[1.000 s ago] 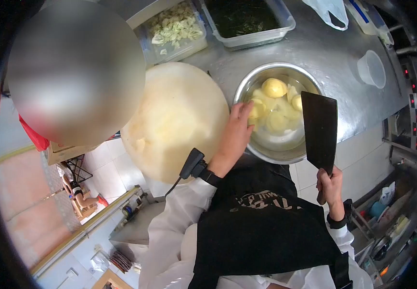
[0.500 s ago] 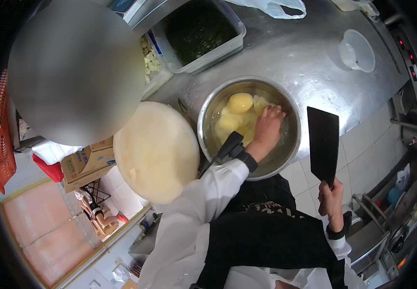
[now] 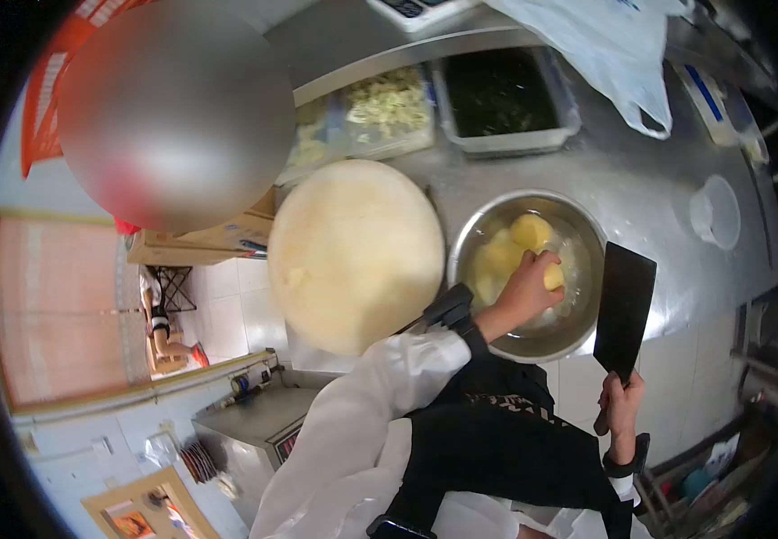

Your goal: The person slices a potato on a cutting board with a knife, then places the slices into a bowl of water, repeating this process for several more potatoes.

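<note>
My left hand (image 3: pixel 525 292) is inside a steel bowl (image 3: pixel 591 325) of water, its fingers closed round a peeled potato (image 3: pixel 553 278). Beside it in the water, another peeled potato (image 3: pixel 531 231) and several paler yellow pieces (image 3: pixel 496 259) lie together. In my right hand (image 3: pixel 622 402) is a cleaver (image 3: pixel 626 310), gripped by the handle with its broad dark blade pointing up, just right of the bowl. To the left of the bowl stands a round, pale chopping board (image 3: pixel 357 247).
Behind the board and bowl are a tub of dark green strips in liquid (image 3: pixel 510 144) and a container of chopped pale vegetables (image 3: pixel 389 108). A plastic bag (image 3: pixel 613 54) hangs over the back. A clear plastic bowl (image 3: pixel 715 213) sits at the right. A seated person (image 3: pixel 160 314) is far left.
The view has turned left, so the board and containers show more fully. My left hand has closed round a potato in the bowl. The cleaver stays upright in my right hand.
</note>
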{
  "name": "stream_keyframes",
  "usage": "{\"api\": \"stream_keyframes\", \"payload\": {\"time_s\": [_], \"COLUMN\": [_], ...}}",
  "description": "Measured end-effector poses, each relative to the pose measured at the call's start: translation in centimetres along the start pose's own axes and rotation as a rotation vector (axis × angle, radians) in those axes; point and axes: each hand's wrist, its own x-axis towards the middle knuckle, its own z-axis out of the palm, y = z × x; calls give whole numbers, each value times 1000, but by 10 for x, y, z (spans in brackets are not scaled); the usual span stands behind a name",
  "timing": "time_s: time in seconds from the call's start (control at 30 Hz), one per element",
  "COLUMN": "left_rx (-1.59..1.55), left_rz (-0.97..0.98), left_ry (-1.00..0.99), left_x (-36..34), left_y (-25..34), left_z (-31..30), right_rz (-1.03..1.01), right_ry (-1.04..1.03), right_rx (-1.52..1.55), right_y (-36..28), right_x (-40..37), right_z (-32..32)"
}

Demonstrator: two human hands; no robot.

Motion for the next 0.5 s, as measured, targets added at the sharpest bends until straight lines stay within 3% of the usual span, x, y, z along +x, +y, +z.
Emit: {"api": "stream_keyframes", "payload": {"time_s": [0.1,0.17,0.27,0.37,0.43,0.5], "left_rx": [-54,-299,-286,-360,66,28], "left_rz": [105,-5,-25,-121,-24,-47], "left_ry": [133,129,179,103,201,284], "left_x": [-38,-72,-125,-169,-191,-202], "left_y": [-7,-16,-60,-96,-114,-133], "left_z": [-65,-116,-168,-198,-203,-209], "right_rz": [-71,-87,-90,-95,-65,-57], "right_ry": [-67,-115,-192,-265,-279,-302], "right_rx": [-45,-70,-107,-173,-221,-257], "right_y": [-16,-20,-30,-38,-48,-51], "right_x": [-3,-7,-14,-23,-34,-42], "right_z": [25,44,78,111,134,152]}}
